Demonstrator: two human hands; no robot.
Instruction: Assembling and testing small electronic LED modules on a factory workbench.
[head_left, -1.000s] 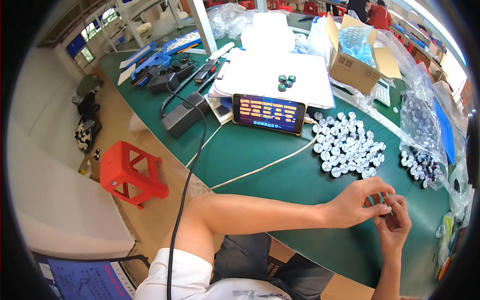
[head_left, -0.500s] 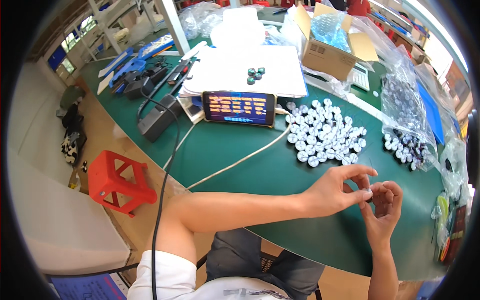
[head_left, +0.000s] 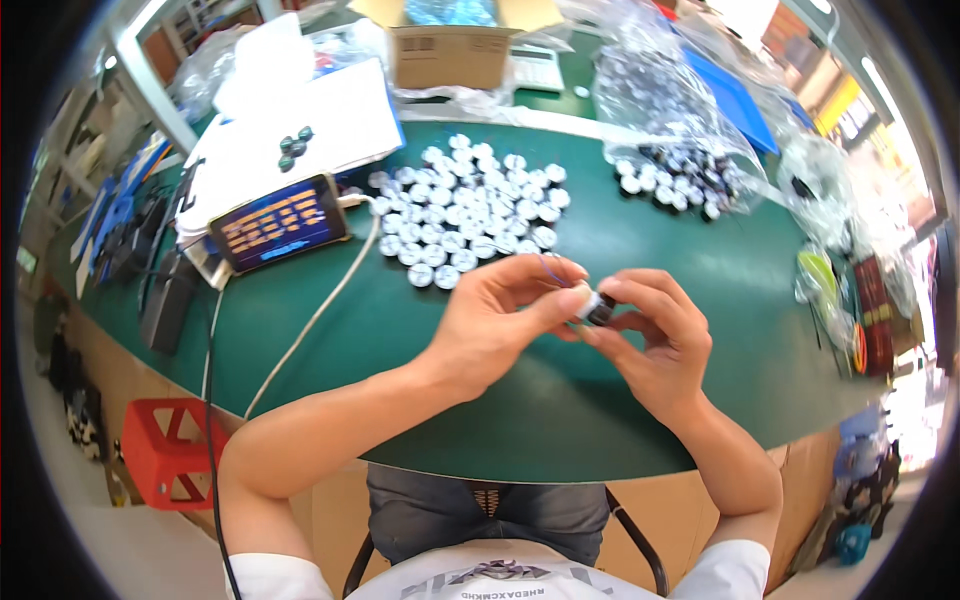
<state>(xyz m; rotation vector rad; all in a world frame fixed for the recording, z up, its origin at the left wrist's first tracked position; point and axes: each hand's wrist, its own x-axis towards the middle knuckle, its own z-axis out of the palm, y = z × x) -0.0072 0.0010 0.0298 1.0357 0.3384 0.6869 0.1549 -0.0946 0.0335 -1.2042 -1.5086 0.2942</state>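
Note:
Above the green table, my left hand [head_left: 488, 322] and my right hand [head_left: 660, 338] meet at one small round black-and-white part [head_left: 599, 309]. My left thumb and fingers pinch its white side, where a thin dark wire shows. The fingertips of my right hand close on its black side. Just beyond my left hand lies a spread of many similar white-topped round parts [head_left: 450, 215], packed close together. Another heap of such parts [head_left: 690, 180] spills from a clear plastic bag farther right.
A phone [head_left: 280, 224] with a lit screen leans by white papers [head_left: 330, 120]; several small dark round pieces [head_left: 290, 150] lie on them. A white cable [head_left: 315, 320] crosses the table. At the back stands an open cardboard box [head_left: 450, 58]. A red stool [head_left: 165, 455] is at the left.
The view has swung right, so the table things sit farther left. Both hands still hold a small part between them; its black side now shows more clearly.

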